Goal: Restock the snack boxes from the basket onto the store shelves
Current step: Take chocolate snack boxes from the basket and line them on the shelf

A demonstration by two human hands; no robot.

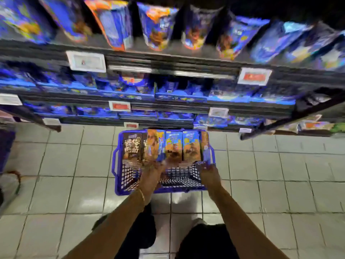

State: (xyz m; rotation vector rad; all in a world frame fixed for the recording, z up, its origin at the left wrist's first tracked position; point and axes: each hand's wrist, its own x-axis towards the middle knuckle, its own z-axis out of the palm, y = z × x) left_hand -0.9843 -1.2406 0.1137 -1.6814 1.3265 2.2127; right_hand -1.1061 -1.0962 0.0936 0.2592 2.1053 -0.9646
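Blue basket [116,176] sits on the tiled floor [56,165], just in front of the lowest store shelves [168,60]. A row of snack boxes [173,144] stands upright in its far half. Both hands are inside the basket at the boxes' lower edge. Left hand [153,172] is motion-blurred; right hand [208,172] shows bent fingers. Cannot tell whether either pinches a box.

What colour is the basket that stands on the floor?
The basket is blue, with lattice walls; the head view shows it best.
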